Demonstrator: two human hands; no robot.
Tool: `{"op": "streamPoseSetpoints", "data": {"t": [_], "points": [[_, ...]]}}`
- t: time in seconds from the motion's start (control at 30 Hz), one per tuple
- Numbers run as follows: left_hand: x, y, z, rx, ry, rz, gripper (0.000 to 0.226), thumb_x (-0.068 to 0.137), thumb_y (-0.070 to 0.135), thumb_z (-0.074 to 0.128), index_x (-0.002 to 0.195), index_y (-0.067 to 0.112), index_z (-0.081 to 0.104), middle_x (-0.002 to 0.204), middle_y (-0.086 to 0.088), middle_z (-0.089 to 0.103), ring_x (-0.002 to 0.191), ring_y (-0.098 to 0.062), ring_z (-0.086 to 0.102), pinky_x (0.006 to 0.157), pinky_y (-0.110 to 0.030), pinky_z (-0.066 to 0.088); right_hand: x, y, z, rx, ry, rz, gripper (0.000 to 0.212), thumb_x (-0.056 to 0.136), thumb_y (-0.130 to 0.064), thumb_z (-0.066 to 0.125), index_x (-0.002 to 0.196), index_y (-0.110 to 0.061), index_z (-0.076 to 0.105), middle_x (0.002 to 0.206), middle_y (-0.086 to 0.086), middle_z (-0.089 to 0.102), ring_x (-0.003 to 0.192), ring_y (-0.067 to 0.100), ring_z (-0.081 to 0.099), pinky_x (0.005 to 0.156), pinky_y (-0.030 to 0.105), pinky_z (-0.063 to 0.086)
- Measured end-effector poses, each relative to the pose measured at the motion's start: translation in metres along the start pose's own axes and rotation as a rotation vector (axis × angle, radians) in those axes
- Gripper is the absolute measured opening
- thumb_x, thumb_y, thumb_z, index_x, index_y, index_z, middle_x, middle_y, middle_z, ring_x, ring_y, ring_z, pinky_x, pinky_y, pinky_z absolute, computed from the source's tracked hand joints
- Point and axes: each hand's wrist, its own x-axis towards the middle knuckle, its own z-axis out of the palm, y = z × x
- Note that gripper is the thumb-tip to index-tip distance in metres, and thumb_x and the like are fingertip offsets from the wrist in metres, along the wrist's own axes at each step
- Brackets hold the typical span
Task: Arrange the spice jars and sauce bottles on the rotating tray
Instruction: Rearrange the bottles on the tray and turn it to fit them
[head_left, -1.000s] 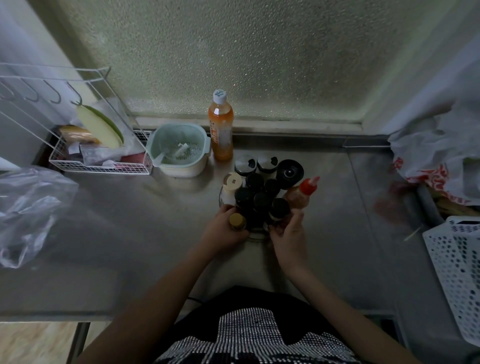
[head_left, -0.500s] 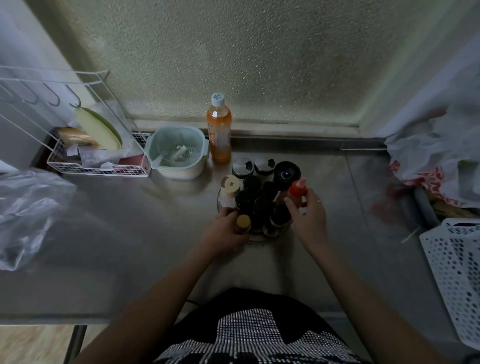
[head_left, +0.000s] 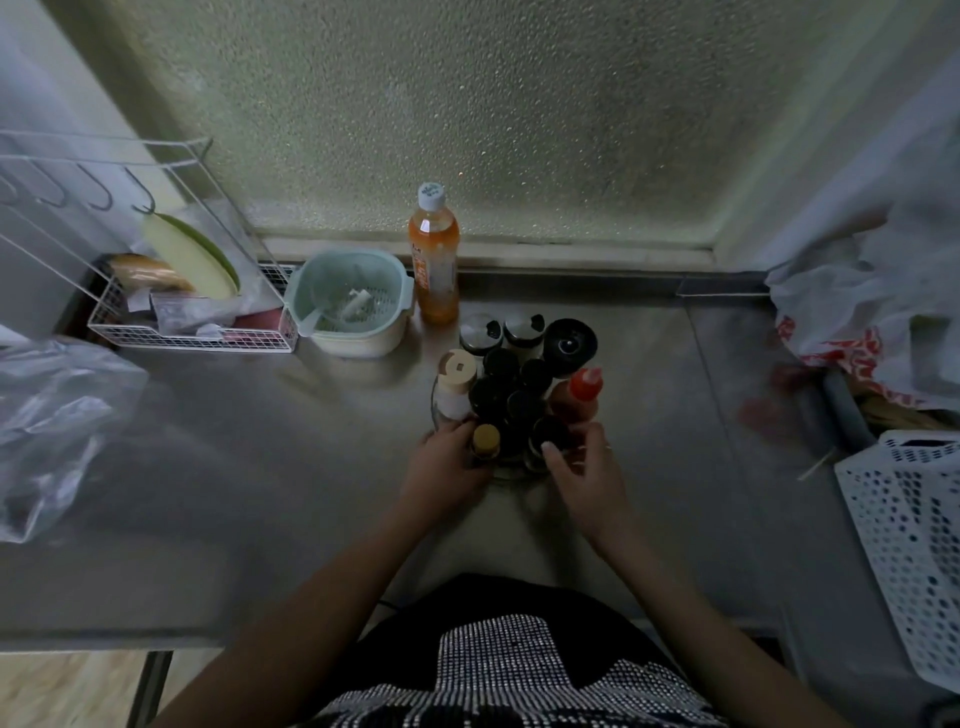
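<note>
A cluster of dark-lidded spice jars (head_left: 511, 395) stands packed on a round rotating tray (head_left: 506, 470), whose rim shows only at the front. A white jar with a tan lid (head_left: 456, 382) is on its left side, a red-capped sauce bottle (head_left: 581, 397) on its right. My left hand (head_left: 447, 467) grips a small gold-lidded jar (head_left: 485, 439) at the tray's front left. My right hand (head_left: 584, 475) has its fingers curled around a dark-lidded jar (head_left: 545, 434) at the front right. Two flip-lid shakers (head_left: 501, 332) and a large black-lidded jar (head_left: 570, 343) stand behind.
An orange drink bottle (head_left: 434, 260) and a pale green colander bowl (head_left: 353, 304) stand at the back of the steel counter (head_left: 234, 467). A wire rack (head_left: 156, 291) is at back left, a plastic bag (head_left: 52, 421) left, bags (head_left: 872, 312) and a white basket (head_left: 914, 540) right.
My right hand moved from the red-capped bottle back to the tray's front right, onto a dark-lidded jar. My left hand stayed on the gold-lidded jar.
</note>
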Motion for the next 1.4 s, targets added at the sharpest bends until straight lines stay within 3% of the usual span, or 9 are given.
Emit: {"op": "streamPoseSetpoints", "data": {"t": [0.07,0.13,0.33,0.5,0.63,0.73,0.9,1.1,1.4], "points": [[-0.001,-0.002,0.0,0.022,0.033,0.02,0.05,0.072,0.028,0.071,0.119,0.021,0.057,0.126,-0.005,0.06,0.111,-0.026,0.057,0.096,-0.04,0.047,0.002,0.0,0.002,-0.035,-0.043,0.008,0.042,0.076,-0.042,0.07,0.105,-0.023,0.046,0.099,0.004,0.063,0.087,0.018,0.063,0.074,0.033,0.052],[-0.001,-0.003,-0.001,-0.002,0.029,0.022,0.052,0.072,0.026,0.071,0.12,0.02,0.055,0.125,-0.006,0.061,0.111,-0.026,0.057,0.094,-0.039,0.048,0.004,0.002,0.004,-0.09,-0.073,-0.002,0.049,0.073,-0.038,0.073,0.108,-0.021,0.044,0.103,0.006,0.063,0.089,0.02,0.063,0.072,0.032,0.05],[0.0,-0.001,-0.005,-0.095,-0.042,0.011,0.06,0.069,0.029,0.078,0.121,0.017,0.05,0.12,-0.007,0.064,0.108,-0.024,0.061,0.09,-0.04,0.052,0.003,0.001,0.014,-0.128,-0.114,0.035,0.045,0.076,-0.027,0.072,0.112,-0.023,0.046,0.107,0.011,0.067,0.092,0.028,0.066,0.078,0.045,0.054],[-0.002,-0.004,-0.004,-0.051,-0.027,0.04,0.06,0.07,0.027,0.076,0.123,0.014,0.051,0.117,-0.013,0.066,0.106,-0.032,0.062,0.085,-0.042,0.053,-0.003,-0.001,0.019,-0.089,-0.054,0.04,0.051,0.078,-0.022,0.07,0.122,-0.024,0.045,0.113,0.012,0.066,0.097,0.028,0.066,0.082,0.046,0.053],[-0.002,-0.003,-0.001,-0.025,-0.012,0.048,0.051,0.074,0.028,0.073,0.119,0.011,0.056,0.112,-0.015,0.067,0.102,-0.032,0.063,0.084,-0.044,0.052,-0.009,-0.002,0.02,-0.101,-0.069,-0.014,0.043,0.084,-0.021,0.065,0.123,-0.021,0.047,0.112,0.014,0.066,0.097,0.03,0.066,0.081,0.049,0.053],[-0.002,-0.001,-0.001,0.013,-0.008,0.058,0.051,0.073,0.024,0.071,0.12,0.012,0.055,0.114,-0.015,0.064,0.104,-0.033,0.06,0.086,-0.038,0.05,-0.008,-0.002,0.02,-0.157,-0.027,0.033,0.047,0.085,-0.028,0.062,0.128,-0.02,0.043,0.11,0.015,0.066,0.094,0.033,0.064,0.079,0.044,0.052],[-0.005,-0.005,-0.002,0.071,0.008,0.049,0.059,0.07,0.031,0.073,0.123,0.014,0.053,0.123,-0.013,0.054,0.111,-0.029,0.053,0.092,-0.034,0.044,-0.005,-0.006,0.015,-0.247,0.052,0.005,0.026,0.085,-0.025,0.063,0.108,-0.016,0.055,0.094,0.012,0.068,0.083,0.03,0.064,0.065,0.032,0.046],[-0.005,-0.009,-0.006,0.103,-0.028,0.034,0.057,0.07,0.034,0.073,0.12,0.012,0.055,0.126,-0.011,0.052,0.115,-0.029,0.051,0.098,-0.04,0.044,0.002,-0.01,0.02,-0.316,0.006,0.038,0.016,0.088,-0.022,0.06,0.087,-0.006,0.059,0.091,0.02,0.067,0.082,0.036,0.062,0.067,0.041,0.048],[-0.002,-0.007,-0.008,0.175,-0.018,0.04,0.06,0.069,0.037,0.072,0.121,0.014,0.053,0.122,-0.01,0.055,0.113,-0.028,0.051,0.094,-0.037,0.043,0.0,-0.003,0.014,-0.291,-0.035,-0.015,0.009,0.086,-0.018,0.063,0.086,-0.009,0.065,0.081,0.015,0.067,0.075,0.029,0.061,0.059,0.027,0.033]]}}
